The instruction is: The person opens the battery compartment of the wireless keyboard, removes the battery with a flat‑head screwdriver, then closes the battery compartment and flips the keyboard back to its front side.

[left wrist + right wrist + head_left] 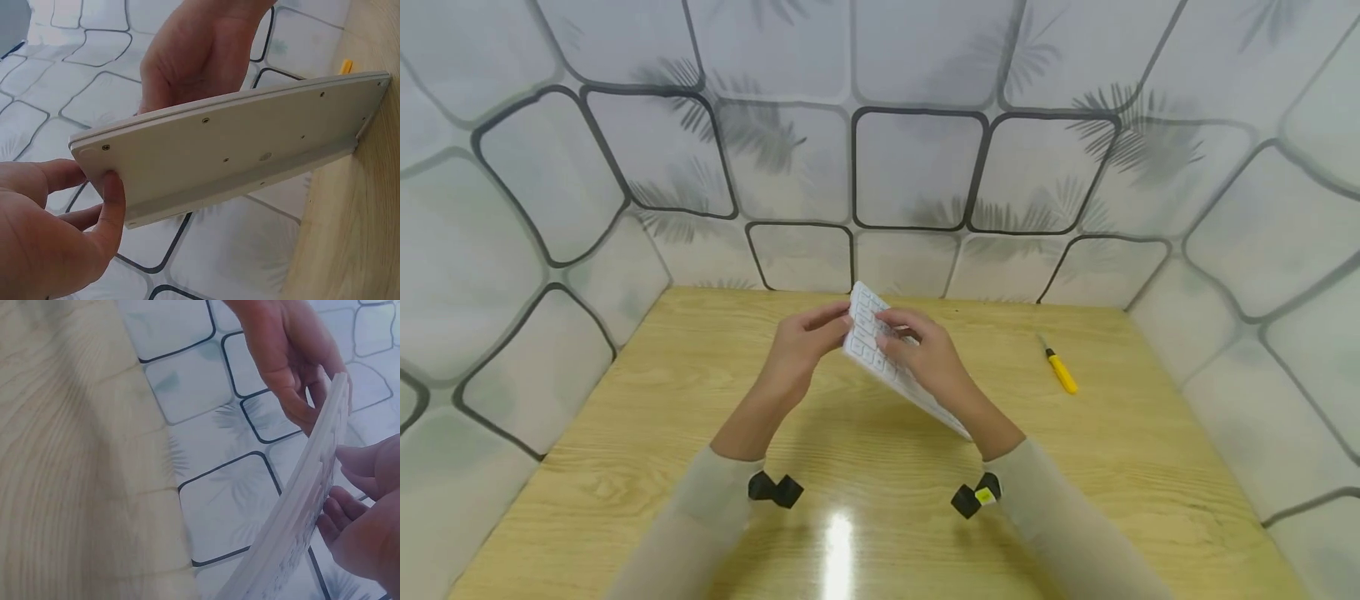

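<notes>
A white keyboard (pixel 868 329) is tilted up over the table, its far end down at the tabletop. My left hand (pixel 796 350) pinches the raised end, with the thumb on one face and fingers at the edge. In the left wrist view, the keyboard's underside (pixel 244 137) shows small screws and a raised ridge. My right hand (pixel 928 354) is over the key side, thumb and index fingertips touching the keys a little apart. From the right wrist, the keyboard (pixel 294 512) appears nearly edge-on, with the right hand's fingertips (pixel 334 515) against its keys.
A yellow-handled screwdriver (pixel 1062 372) lies on the wooden table (pixel 647 400) to the right. Patterned wall covering (pixel 917 167) encloses the table at the back and both sides.
</notes>
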{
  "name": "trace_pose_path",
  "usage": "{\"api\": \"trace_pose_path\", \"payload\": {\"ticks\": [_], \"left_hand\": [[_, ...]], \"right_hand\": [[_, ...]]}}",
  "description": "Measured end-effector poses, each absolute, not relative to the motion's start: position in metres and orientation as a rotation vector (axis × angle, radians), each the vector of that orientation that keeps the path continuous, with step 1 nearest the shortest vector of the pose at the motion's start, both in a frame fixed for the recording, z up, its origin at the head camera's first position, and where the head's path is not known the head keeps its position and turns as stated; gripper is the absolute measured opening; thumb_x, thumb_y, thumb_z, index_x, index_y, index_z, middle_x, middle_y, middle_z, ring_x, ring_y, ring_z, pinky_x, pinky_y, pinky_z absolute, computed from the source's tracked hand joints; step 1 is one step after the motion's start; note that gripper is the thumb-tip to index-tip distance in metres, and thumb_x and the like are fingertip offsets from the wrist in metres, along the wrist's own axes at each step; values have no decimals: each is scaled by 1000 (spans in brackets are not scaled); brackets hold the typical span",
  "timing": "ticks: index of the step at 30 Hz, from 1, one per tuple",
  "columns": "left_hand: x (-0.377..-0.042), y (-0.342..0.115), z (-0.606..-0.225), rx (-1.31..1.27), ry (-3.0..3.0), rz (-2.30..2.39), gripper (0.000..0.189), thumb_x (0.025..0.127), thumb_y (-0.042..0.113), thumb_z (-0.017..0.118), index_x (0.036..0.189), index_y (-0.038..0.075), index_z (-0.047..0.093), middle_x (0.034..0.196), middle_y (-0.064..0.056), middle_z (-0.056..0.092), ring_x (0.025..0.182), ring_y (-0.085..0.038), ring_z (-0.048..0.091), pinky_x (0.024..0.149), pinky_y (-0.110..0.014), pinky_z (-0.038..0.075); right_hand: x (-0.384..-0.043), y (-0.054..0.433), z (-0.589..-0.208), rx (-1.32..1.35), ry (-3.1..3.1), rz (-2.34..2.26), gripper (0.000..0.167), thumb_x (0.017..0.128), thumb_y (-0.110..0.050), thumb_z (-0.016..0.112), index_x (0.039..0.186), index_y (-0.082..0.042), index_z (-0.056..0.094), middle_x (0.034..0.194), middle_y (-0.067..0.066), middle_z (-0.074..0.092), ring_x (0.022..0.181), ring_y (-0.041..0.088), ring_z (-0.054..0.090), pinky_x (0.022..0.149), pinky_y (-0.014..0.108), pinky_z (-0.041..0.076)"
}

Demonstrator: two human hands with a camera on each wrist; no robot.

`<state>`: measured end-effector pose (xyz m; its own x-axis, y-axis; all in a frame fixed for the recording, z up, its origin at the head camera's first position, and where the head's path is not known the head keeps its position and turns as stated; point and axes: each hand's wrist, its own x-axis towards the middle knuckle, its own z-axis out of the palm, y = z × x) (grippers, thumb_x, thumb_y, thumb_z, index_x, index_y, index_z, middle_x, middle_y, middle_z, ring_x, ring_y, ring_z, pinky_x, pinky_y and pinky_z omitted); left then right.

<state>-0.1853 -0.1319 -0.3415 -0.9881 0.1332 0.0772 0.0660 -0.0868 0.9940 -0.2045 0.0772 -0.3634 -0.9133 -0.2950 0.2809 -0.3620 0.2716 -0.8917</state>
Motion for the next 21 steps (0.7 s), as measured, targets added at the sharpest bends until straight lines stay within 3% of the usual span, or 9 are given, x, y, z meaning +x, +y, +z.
{"api": "trace_pose_path", "payload": {"ticks": [6,12,21], "left_hand": [[-188,-117,-332,306,2049,2353,45,99,16,62,141,0,56,141,-15,59,120,-23,63,106,-36,48],[-189,-105,-319,391,2040,2376,45,100,16,61,142,0,55,138,-17,61,112,-21,66,107,-37,48],[-191,-89,-314,446,2013,2393,44,101,15,60,142,2,55,136,-17,63,106,-19,68,107,-40,48]], "right_hand": [[-202,82,-348,645,-2401,1898,35,100,-16,64,135,-14,64,142,3,56,126,23,57,103,37,50],[-198,89,-331,649,-2310,2106,39,102,-16,61,141,-10,58,141,9,57,125,23,58,94,25,52],[-200,102,-318,640,-2347,2034,40,102,-21,61,141,-16,58,134,7,60,119,23,60,96,36,51]]}}
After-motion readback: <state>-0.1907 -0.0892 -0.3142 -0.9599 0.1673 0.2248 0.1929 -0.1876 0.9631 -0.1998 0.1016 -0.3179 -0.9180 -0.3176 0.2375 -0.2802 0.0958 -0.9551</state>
